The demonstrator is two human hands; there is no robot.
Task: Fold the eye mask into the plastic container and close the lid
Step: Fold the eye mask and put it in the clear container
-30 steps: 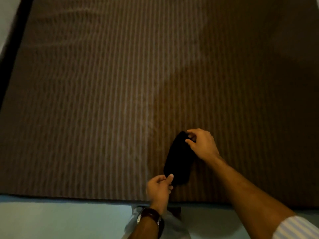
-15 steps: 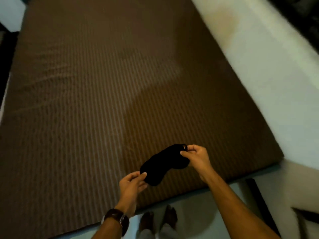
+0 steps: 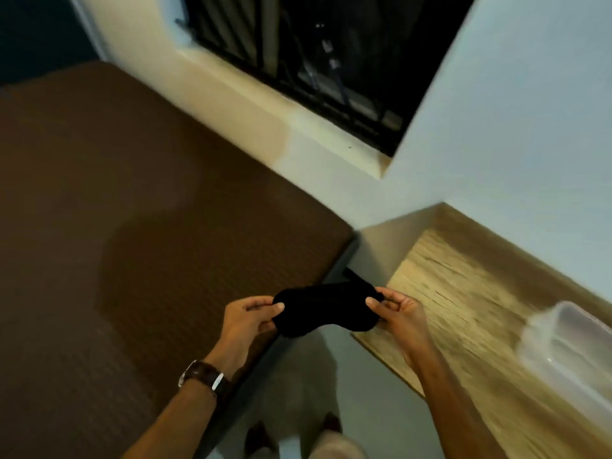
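Note:
A black eye mask [image 3: 326, 308] hangs stretched in the air between both hands, above the gap between bed and table. My left hand [image 3: 246, 321] pinches its left end. My right hand [image 3: 399, 314] pinches its right end, where a bit of strap sticks up. A clear plastic container [image 3: 569, 352] sits on the wooden table at the far right, blurred; I cannot tell whether its lid is on.
A brown striped bed cover [image 3: 132, 226] fills the left. A wooden table [image 3: 463, 309] stands to the right against a pale wall. A dark barred window [image 3: 314, 61] is above. My feet stand on the pale floor [image 3: 308, 385] between bed and table.
The view has swung right from the bed toward the table and container. The mask has been lifted off the bed and turned level, still held at both ends.

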